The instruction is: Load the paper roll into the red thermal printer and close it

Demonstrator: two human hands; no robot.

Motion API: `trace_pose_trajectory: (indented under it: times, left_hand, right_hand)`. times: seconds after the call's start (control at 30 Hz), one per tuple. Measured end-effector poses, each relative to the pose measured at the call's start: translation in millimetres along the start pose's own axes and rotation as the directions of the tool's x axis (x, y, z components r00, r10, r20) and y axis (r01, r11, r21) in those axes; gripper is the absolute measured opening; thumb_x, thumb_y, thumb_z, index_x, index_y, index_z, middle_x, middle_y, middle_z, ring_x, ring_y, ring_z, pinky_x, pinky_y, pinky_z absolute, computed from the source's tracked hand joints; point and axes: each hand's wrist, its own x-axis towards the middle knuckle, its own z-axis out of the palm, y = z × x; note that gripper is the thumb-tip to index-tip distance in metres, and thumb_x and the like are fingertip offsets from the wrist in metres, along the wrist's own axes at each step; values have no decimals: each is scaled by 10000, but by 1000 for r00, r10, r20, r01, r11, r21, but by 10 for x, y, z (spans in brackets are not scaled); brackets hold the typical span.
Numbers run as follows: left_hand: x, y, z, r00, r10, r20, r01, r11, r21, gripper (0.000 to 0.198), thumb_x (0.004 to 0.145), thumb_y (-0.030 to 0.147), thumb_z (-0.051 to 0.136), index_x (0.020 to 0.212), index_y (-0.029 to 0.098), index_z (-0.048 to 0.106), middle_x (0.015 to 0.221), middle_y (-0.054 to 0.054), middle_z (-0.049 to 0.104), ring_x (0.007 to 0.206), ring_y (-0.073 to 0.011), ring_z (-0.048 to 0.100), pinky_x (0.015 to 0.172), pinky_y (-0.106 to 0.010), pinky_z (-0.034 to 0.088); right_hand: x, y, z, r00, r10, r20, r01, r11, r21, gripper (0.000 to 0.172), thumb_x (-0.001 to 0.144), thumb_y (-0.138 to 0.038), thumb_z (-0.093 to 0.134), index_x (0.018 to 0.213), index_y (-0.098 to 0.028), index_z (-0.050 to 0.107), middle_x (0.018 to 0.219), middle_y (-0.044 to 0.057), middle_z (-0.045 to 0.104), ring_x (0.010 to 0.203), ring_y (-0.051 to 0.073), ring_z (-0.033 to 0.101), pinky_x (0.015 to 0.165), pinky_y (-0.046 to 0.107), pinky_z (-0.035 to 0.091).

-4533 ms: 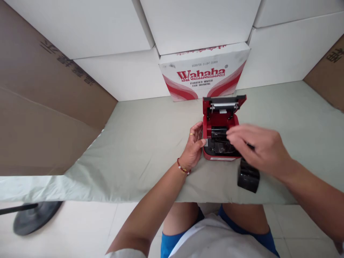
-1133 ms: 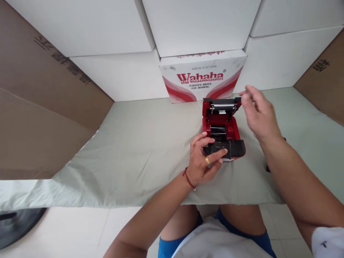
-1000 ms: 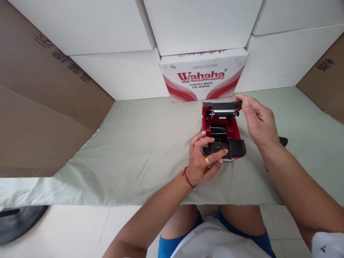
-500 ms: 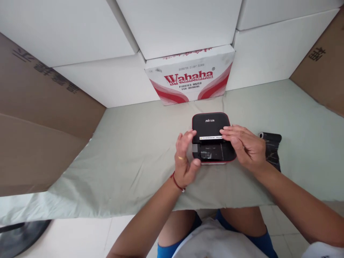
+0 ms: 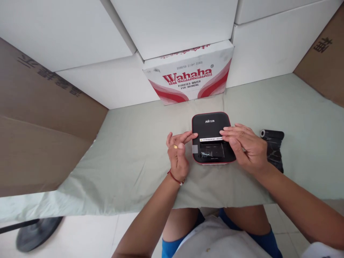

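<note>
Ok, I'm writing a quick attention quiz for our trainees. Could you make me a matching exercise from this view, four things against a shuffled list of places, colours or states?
Things
1. Black-topped device
2. Wahaha box
3. Black roll
4. Bracelet

Places, colours, states
A. Partly unrolled, lying beside the right forearm
B. Around the left wrist
C. Lid shut, between the left hand and the right hand
D. White, with red lettering

Pairs: 1-C, 2-D, 3-A, 4-B

Two bare hands [image 5: 177, 154] [image 5: 245, 145], one squarish black-and-red device [image 5: 209, 129], one black film roll [image 5: 273, 134], one red-printed white carton [image 5: 189, 80], five plain white boxes [image 5: 174, 27].
</note>
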Motion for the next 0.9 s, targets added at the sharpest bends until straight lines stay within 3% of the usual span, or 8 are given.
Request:
trace_pose_trajectory:
  times: [0.1, 0.17, 0.27, 0.43, 0.57, 0.77, 0.9]
  left_hand:
    - [21, -58, -4, 999, -51, 7, 52, 998, -33, 437, 1154, 571, 467, 1327, 314, 775, 1171, -38, 899, 1170, -262, 756, 1301, -565, 328]
    - [44, -130, 3, 992, -123, 28, 126, 981, -151, 356, 1076, 550, 656, 1310, 309, 775, 1167, -50, 895, 1180, -273, 757, 1257, -552, 401]
    - [74, -243, 28, 977, -188, 96, 211, 891, -401, 503, 921, 507, 846, 1368, 309, 727, 1284, -67, 859, 1328, -300, 749, 1263, -523, 451]
    - [110, -312, 85, 954, -203, 223, 296, 768, -568, 700, 876, 529, 817, 1529, 390, 606, 1708, -56, 615, 1664, -311, 504, 1372, -524, 399]
    - [121, -308, 113, 925, -216, 311, 363, 744, -561, 815, 883, 509, 809, 1630, 441, 489, 1862, -11, 399, 1775, -296, 305, 1428, -540, 340]
    - [77, -356, 114, 875, -231, 425, 447, 723, -527, 991, 933, 581, 801, 1742, 525, 231, 1891, -17, 310, 1748, -263, 364, 1373, -494, 454]
    - [65, -397, 134, 878, -226, 422, 442, 720, -535, 1070, 900, 656, 845, 1749, 521, 207, 1885, -50, 310, 1730, -269, 395, 1333, -484, 492]
  right_hand:
    - [-6, 4, -3, 999, -46, 7, 46, 999, 19, 299, 1112, -266, 546, 1070, -283, 841, 1161, 60, 894, 1162, 258, 834, 1191, 551, 558]
    - [-38, 7, 2, 992, -118, 40, 116, 992, 41, 293, 1109, -303, 547, 1142, -282, 837, 1219, 67, 883, 1206, 272, 807, 1209, 576, 533]
    - [-125, -1, 13, 965, -259, 44, 256, 965, 48, 317, 1096, -390, 554, 1169, -310, 852, 1250, 70, 866, 1239, 306, 746, 1148, 583, 556]
    - [-224, -25, 14, 933, -357, -50, 353, 933, -65, 328, 1099, -426, 557, 1074, -334, 870, 973, 72, 780, 992, 275, 665, 854, 462, 576]
    - [-206, -45, -6, 930, -366, -24, 366, 931, -13, 246, 1062, -353, 627, 1160, -333, 852, 929, 55, 761, 967, 272, 645, 845, 449, 548]
    - [-217, -55, 7, 937, -350, 1, 350, 937, 3, 237, 1035, -311, 671, 1204, -346, 834, 958, 37, 790, 975, 263, 659, 872, 457, 568]
    - [-215, -54, 29, 926, -376, -25, 376, 926, -12, 221, 1039, -312, 669, 1190, -340, 828, 1055, 47, 831, 1013, 274, 694, 892, 473, 604]
